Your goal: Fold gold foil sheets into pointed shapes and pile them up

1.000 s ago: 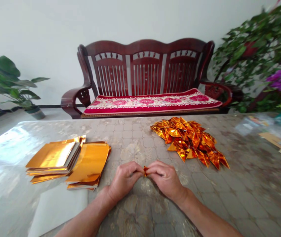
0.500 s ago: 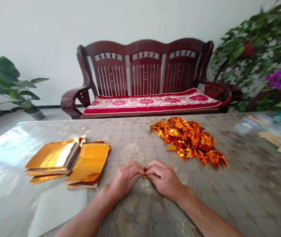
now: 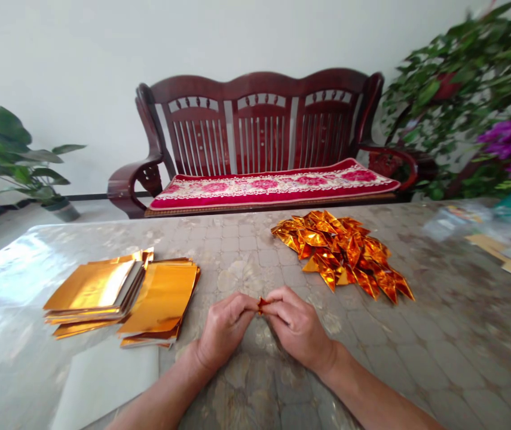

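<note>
Between my two hands, just above the table, is a small piece of folded gold foil paper (image 3: 261,306), mostly hidden by the fingers. My left hand (image 3: 228,325) pinches its left end and my right hand (image 3: 299,322) pinches its right end, both closed. Left of my hands lie a stack of flat gold foil sheets (image 3: 159,298) and a second stack of gold sheets (image 3: 89,286) beside it. Beyond my right hand is a heap of folded gold foil pieces (image 3: 340,245), shiny and pointed.
A pale flat sheet (image 3: 107,376) lies near my left forearm. Plastic bags (image 3: 455,220) and brown card (image 3: 501,254) sit at the table's right side. Behind the patterned table (image 3: 237,239) stands a dark wooden bench (image 3: 259,119) with a red floral cushion. Plants flank it.
My fingers have shifted slightly on the folded foil paper, with the right hand's grip turned a little. The whole view has moved a little. The stacks and the heap look the same.
</note>
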`<state>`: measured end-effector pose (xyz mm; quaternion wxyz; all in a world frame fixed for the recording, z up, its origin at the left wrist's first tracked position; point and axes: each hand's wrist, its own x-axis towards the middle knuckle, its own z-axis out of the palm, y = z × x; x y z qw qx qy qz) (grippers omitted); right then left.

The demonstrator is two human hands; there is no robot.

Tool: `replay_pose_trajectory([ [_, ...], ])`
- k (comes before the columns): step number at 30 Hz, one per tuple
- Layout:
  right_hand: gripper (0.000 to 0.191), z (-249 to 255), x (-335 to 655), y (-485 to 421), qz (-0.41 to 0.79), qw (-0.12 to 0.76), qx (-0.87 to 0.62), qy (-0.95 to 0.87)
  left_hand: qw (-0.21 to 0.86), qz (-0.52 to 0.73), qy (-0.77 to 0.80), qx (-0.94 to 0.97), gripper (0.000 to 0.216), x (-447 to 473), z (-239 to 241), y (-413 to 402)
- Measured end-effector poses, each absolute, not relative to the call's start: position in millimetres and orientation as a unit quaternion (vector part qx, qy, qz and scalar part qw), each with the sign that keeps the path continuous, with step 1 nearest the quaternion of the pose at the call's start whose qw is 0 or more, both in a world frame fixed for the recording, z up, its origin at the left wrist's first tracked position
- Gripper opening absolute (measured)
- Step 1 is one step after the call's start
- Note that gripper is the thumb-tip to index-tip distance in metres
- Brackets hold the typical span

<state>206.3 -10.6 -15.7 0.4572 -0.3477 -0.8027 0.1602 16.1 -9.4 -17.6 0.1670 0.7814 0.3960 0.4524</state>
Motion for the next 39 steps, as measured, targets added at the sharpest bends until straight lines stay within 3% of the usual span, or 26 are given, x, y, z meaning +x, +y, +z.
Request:
replay_pose_trajectory([
  [8,0.021,-16.7,206.5,-9.3,0.112,0.445,-0.336,-0.823,0.177,0.442,0.433,0.765,0.013,17.9,-18.9,-9.5],
  [23,0.02,-17.9,210.1,-6.2,0.139,0.434,-0.316,-0.832,0.179,0.412,0.369,0.814,0.017,14.7,-21.3,-7.1],
  [30,0.019,-22.9,215.6,2.9,0.166,0.441,-0.361,-0.805,0.197,0.45,0.457,0.742,0.008,15.1,-21.0,-0.6],
  [34,0.018,-23.0,217.0,5.2,0.176,0.448,-0.369,-0.795,0.239,0.473,0.488,0.694,0.006,16.0,-23.2,0.1],
  [39,0.022,-22.9,216.4,5.6,0.192,0.467,-0.38,-0.775,0.373,0.499,0.487,0.612,0.026,17.6,-28.4,2.5],
])
